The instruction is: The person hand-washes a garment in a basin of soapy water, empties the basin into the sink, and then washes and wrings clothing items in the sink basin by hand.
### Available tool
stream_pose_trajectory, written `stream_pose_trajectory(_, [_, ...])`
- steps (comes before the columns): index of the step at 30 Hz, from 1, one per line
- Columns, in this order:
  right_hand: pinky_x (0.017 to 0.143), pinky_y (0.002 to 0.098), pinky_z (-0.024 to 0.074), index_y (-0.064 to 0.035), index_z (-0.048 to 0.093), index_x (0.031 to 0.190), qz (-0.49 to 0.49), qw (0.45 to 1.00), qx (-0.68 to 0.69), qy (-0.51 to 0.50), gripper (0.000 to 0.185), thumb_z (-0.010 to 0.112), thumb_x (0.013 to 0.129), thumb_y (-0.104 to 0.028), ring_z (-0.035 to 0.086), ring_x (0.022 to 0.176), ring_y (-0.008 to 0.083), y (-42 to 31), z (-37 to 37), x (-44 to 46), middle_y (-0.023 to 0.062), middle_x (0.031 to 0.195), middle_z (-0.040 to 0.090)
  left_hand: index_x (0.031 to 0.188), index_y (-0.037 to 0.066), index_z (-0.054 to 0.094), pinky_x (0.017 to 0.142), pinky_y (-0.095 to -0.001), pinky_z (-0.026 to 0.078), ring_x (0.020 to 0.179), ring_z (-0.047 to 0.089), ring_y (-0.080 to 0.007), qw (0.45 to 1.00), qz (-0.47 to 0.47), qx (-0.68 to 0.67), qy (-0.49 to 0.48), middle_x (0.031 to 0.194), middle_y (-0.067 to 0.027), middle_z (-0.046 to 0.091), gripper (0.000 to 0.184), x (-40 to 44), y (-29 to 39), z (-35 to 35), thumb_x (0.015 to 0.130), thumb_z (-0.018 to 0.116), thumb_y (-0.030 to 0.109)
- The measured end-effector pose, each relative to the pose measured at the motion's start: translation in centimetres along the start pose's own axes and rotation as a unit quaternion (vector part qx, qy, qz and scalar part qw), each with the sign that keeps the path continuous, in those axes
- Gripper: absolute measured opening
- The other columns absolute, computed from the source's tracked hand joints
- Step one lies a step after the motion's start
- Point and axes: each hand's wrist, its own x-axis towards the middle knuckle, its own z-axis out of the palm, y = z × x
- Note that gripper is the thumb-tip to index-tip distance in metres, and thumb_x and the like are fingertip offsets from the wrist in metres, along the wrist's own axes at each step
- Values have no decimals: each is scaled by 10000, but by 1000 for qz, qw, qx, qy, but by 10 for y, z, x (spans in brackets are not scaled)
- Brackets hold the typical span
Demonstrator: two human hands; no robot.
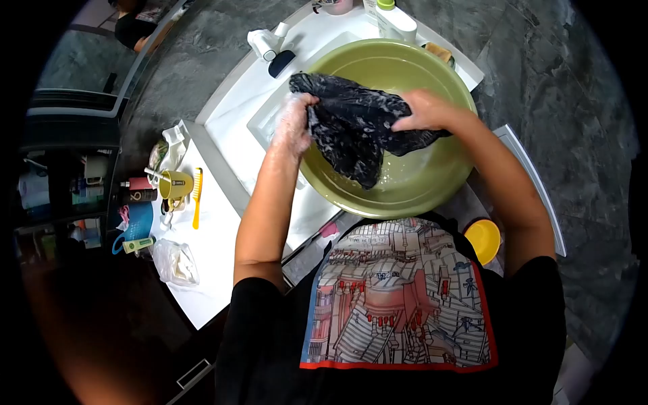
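A dark wet garment (358, 121) with soap suds on it is stretched between my two hands over a large green basin (337, 204). My left hand (295, 121), covered in foam, grips the garment at its left end, by the basin's left rim. On the other side my right hand (425, 111) holds the cloth near its right end, thumb on top and fingers partly hidden behind it. The lower folds hang down into the basin, where shallow soapy water (412, 172) shows. The garment's exact kind cannot be made out.
Behind the basin stands a white bottle with a green cap (396, 25). A white hair-dryer-like device (264, 44) lies at the back left. On the left counter are a yellow cup (175, 184), a yellow comb (197, 199) and a plastic bag (177, 262). A yellow bowl (483, 241) sits lower right.
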Motion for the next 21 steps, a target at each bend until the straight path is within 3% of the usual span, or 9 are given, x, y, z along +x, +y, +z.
stream_pose_trajectory(2, [859,315,445,-4,545,1169,202,933,-132,-266,433,606,795,-215,595,933,179,-9,-31,-1,95,1032,642,977,-47,546,689,-317,559,753,643,-240,995,69,45,-47,871,-128,634,225,6,6,-14,780,438,-38])
stream_pose_trajectory(6, [773,260,471,7,559,1148,228,945,171,-162,388,540,787,-134,586,814,121,-19,-66,-6,74,961,643,1112,-37,499,690,-277,556,757,641,-198,950,247,188,-14,905,-99,644,315,17,-13,-21,808,577,-9])
stream_pose_trajectory(7, [732,277,480,4,586,1053,248,944,184,-111,339,547,776,-187,590,802,140,-27,-72,-2,93,912,638,1269,-33,408,860,-355,512,965,614,-271,918,255,304,-5,1099,-182,598,603,17,-16,-20,756,696,101])
stream_pose_trajectory(9, [626,251,487,-8,590,943,338,884,286,-149,265,573,744,-182,583,714,112,-36,-86,15,66,817,609,1408,-4,226,1059,-421,332,1234,435,-335,655,425,625,-3,1327,-259,422,994,16,-19,-19,644,807,258])
stream_pose_trajectory(11, [568,242,493,-44,588,802,321,873,332,-156,156,593,715,-174,579,641,92,-50,-86,32,24,730,579,1445,12,108,1136,-414,149,1358,235,-345,704,363,595,-140,1432,-269,258,1224,3,-19,6,539,846,374])
stream_pose_trajectory(13, [605,239,510,-40,622,832,309,840,370,-249,180,631,757,-203,605,691,97,-57,-80,54,45,799,630,1433,13,160,1102,-372,250,1304,348,-325,678,426,581,-148,1408,-213,348,1179,-5,-23,34,533,844,349])
stream_pose_trajectory(16, [718,258,546,0,615,994,269,801,502,-186,292,667,808,-220,637,793,132,-57,-63,68,80,923,654,1239,43,484,893,-297,458,980,595,-187,800,360,430,-213,1095,-103,619,718,29,-28,46,627,798,251])
stream_pose_trajectory(19, [958,330,459,20,469,1271,211,742,634,-50,566,536,904,-405,568,1086,199,-15,-43,48,138,1182,577,1061,16,590,788,-305,507,846,627,-173,922,247,286,-83,957,-76,655,353,36,-30,25,751,700,144])
stream_pose_trajectory(21, [1078,376,306,-13,282,1402,267,814,513,-46,755,507,884,-514,345,1312,260,12,-14,12,163,1401,372,1094,13,569,778,-331,520,851,626,-194,965,194,122,-127,992,-98,642,315,18,-28,23,801,648,96])
